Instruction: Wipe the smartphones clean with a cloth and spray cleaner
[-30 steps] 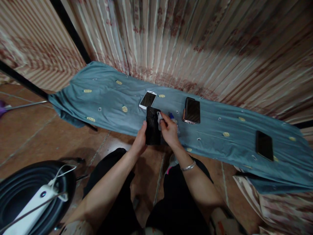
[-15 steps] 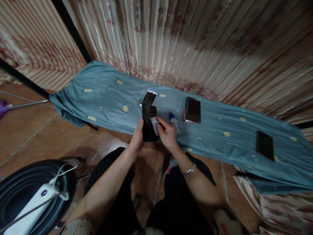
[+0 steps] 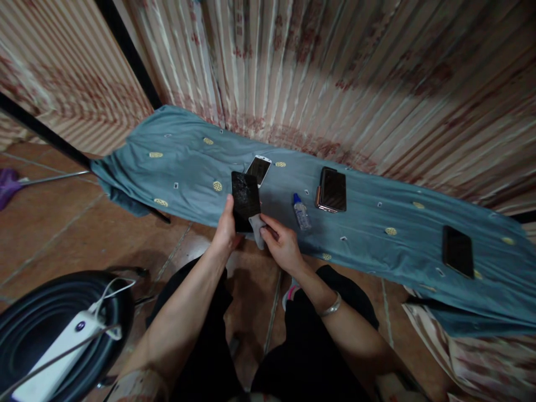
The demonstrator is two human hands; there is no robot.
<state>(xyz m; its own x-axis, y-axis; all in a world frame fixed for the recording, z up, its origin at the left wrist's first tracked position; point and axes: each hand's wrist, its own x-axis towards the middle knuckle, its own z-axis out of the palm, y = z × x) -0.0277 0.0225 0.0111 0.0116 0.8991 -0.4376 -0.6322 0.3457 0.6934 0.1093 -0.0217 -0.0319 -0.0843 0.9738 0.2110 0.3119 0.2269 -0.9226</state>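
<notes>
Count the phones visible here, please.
4: a black phone in the left hand, a white phone behind it, a dark phone mid-cloth, another black one far right. None seems hidden.

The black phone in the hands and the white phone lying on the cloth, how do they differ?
The black phone is held up off the blue cloth in the left hand; the white phone lies flat on that cloth. The black phone's frame is dark, the white phone's is white. The right hand presses a small wipe to the black phone's lower edge; nothing touches the white phone. Both screens are dark.
</notes>
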